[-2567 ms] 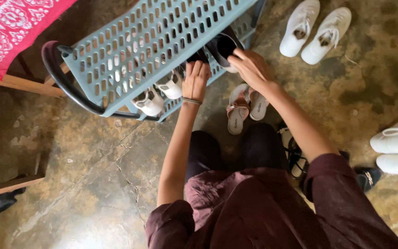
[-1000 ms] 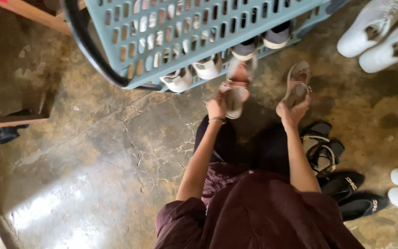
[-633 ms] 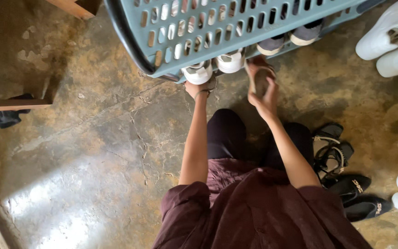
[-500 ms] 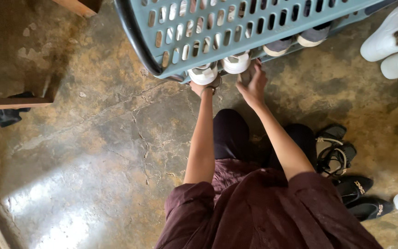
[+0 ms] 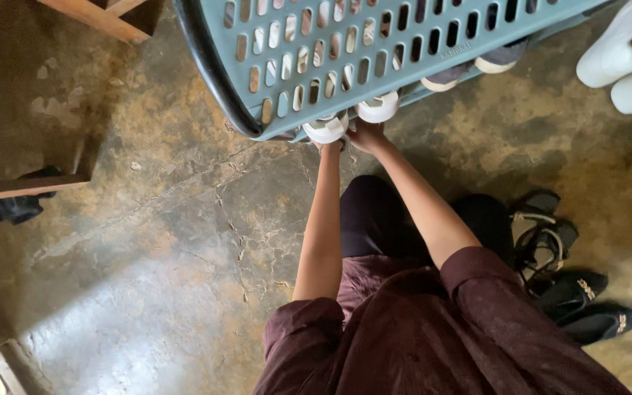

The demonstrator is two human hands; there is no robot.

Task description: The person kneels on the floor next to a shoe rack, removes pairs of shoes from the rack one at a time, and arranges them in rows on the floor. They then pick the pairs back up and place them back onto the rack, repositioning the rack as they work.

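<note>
1. Biggest thing up top: teal slotted plastic shoe rack with a black tube frame [image 5: 374, 51], lying across the upper part of the head view, over a cracked brown concrete floor [image 5: 148, 241].
2. Off to the right of the knees, a heap of black strappy sandals and flats [image 5: 561, 271]; up in the right corner, a pair of white sneakers [image 5: 627, 58]. All well apart from the hands.
3. Poking out from under the rack's near edge: two pale white-soled shoes [image 5: 352, 117], soles facing this way, long axes running back under the shelf, straight away from the body. Another grey pair with white soles [image 5: 469, 67] parked further right on the same level.
4. Left hand [image 5: 328, 145] up against the underside of the left white sole, touching it. Mostly hidden by shoe and rack edge, so can't tell if clamped on it or just pushing.
5. Right hand [image 5: 366, 135] tucked just below the right white sole, fingers curled, touching or nearly so; grip also hidden. Both hands equally near, one per shoe, shoes directly ahead of and above the wrists.
</note>
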